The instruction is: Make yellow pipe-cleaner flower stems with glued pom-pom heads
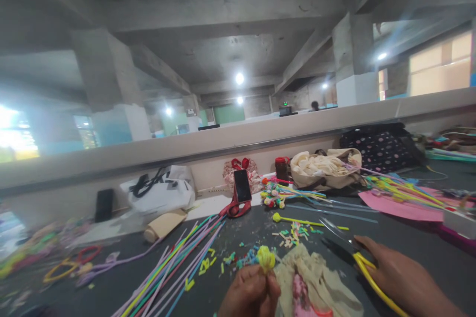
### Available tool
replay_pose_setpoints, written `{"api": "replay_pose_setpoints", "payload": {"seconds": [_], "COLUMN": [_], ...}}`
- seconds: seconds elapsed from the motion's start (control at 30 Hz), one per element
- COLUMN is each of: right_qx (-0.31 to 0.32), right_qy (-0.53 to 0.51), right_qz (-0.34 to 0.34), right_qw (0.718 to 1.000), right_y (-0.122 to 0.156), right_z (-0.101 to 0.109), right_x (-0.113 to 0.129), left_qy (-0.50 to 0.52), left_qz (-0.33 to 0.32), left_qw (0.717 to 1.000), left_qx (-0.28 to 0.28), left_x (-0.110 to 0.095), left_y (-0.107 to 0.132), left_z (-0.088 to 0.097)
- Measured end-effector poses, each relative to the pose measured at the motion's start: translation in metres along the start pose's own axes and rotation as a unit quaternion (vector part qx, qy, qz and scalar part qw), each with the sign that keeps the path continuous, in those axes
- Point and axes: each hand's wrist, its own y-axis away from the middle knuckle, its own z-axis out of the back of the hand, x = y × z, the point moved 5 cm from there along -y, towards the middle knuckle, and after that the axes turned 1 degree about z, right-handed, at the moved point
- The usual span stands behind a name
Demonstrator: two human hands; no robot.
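Blurred and cropped
The pile (18,256) near the left edge of the table (439,247) blurs; the view's bottom crops strands (164,265) and a yellow handle (383,293).

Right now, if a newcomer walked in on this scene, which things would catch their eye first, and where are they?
Probably the bright yellow bud-like piece at bottom centre, pinched in the left hand's fingertips. Next, the yellow-handled scissors in the right hand, at lower right. Then the spread of multicoloured pipe cleaners fanning across the dark tabletop, left of the hands.
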Motion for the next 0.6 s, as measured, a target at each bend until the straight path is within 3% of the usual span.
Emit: {"api": "replay_pose_setpoints", "payload": {"seconds": [0.2, 0.3, 0.43, 0.6], "right_qx": [0.018, 0.021, 0.034, 0.049], "right_qy": [0.047, 0.061, 0.076, 0.088], "right_qz": [0.003, 0.022, 0.030, 0.037], "right_qw": [0.999, 0.998, 0.996, 0.994], "right_y": [-0.005, -0.008, -0.012, -0.013], "right_z": [0.004, 0.007, 0.009, 0.012], "right_x": [-0.003, 0.001, 0.005, 0.007], "left_qy": [-0.129, -0.186, -0.193, -0.155], "left_qz": [-0.015, -0.016, -0.022, 0.000], "left_qw": [0.991, 0.982, 0.979, 0.987], "left_qx": [0.031, -0.010, -0.064, -0.037], "left_x": [0.003, 0.002, -0.004, -0.004], "left_y": [-0.004, -0.003, -0.001, -0.004], "left_z": [-0.001, 0.002, -0.002, -0.012]}}
